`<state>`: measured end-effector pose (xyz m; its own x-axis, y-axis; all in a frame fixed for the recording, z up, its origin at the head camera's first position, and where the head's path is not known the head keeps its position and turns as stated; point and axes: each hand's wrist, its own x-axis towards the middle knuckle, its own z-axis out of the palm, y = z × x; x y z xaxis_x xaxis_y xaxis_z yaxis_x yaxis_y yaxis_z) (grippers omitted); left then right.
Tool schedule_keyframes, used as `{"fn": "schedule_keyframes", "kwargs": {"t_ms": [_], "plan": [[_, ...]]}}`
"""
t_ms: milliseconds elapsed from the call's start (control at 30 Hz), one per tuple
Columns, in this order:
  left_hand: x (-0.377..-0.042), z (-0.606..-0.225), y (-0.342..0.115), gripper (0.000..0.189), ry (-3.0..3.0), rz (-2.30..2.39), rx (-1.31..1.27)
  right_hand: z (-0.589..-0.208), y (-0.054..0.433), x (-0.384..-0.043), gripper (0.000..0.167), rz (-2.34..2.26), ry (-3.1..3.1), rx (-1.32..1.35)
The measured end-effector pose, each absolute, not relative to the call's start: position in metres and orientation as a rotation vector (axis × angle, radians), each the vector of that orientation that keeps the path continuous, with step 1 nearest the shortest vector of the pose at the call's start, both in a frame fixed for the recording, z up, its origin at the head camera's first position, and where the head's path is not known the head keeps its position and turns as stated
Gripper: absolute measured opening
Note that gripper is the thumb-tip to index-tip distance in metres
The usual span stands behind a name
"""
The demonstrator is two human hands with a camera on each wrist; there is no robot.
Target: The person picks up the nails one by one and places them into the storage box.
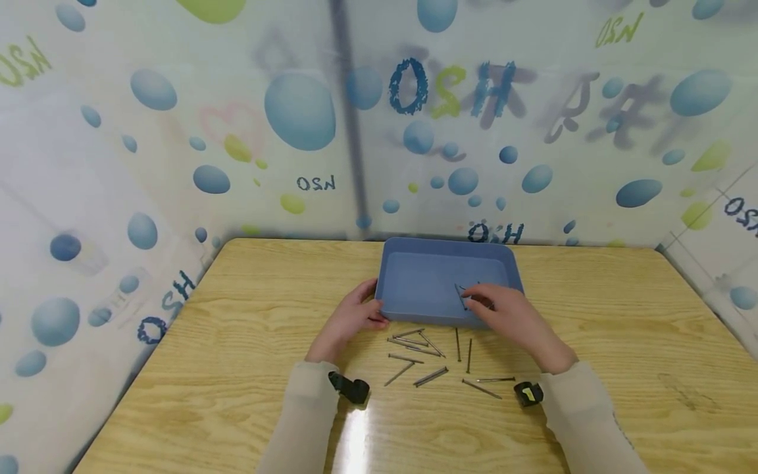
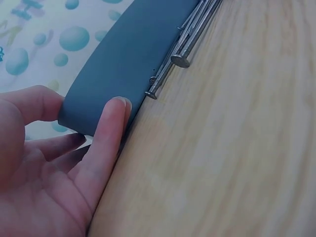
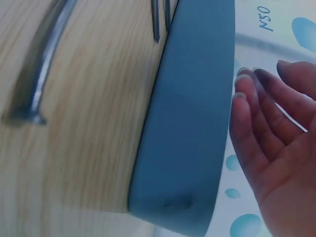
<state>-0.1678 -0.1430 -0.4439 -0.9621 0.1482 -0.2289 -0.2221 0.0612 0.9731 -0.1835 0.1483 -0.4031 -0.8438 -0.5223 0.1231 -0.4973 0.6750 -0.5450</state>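
A shallow blue tray [image 1: 438,315] stands at the table's back edge. My left hand [image 1: 355,313] grips its front left corner; in the left wrist view the thumb lies at the tray's end and fingers [image 2: 106,128] rest against the wall. Over the tray's front right part is my right hand [image 1: 500,309], its fingers loosely bent. Between its thumb and fingertips [image 3: 242,96] a gap shows, with nothing held there. A few nails [image 1: 460,297] lie in the tray beneath that hand, partly hidden by it. In front of the tray, several loose metal nails [image 1: 414,349] are scattered on the tabletop.
The light wooden table [image 1: 622,316] meets a patterned curtain [image 1: 379,131] at the back, and similar sheets hang at both sides. Two nails [image 1: 488,385] lie near the right wrist. Dark wrist cameras [image 1: 353,390] are strapped over both sleeves.
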Motion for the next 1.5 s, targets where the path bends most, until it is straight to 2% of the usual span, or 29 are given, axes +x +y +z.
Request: {"fn": "schedule_keyframes", "kwargs": {"t_ms": [333, 1167, 1500], "plan": [[-0.166, -0.444, -0.144, 0.057, 2.073, 1.985, -0.086, -0.395, 0.135, -0.175, 0.030, -0.847, 2.675, -1.026], [-0.167, -0.445, -0.145, 0.057, 2.040, 1.993, -0.046, -0.408, 0.104, -0.158, 0.039, -0.600, 2.457, -0.981], [-0.166, -0.445, -0.145, 0.058, 2.041, 1.993, -0.054, -0.410, 0.097, -0.152, 0.032, -0.476, 2.542, -1.053]]}}
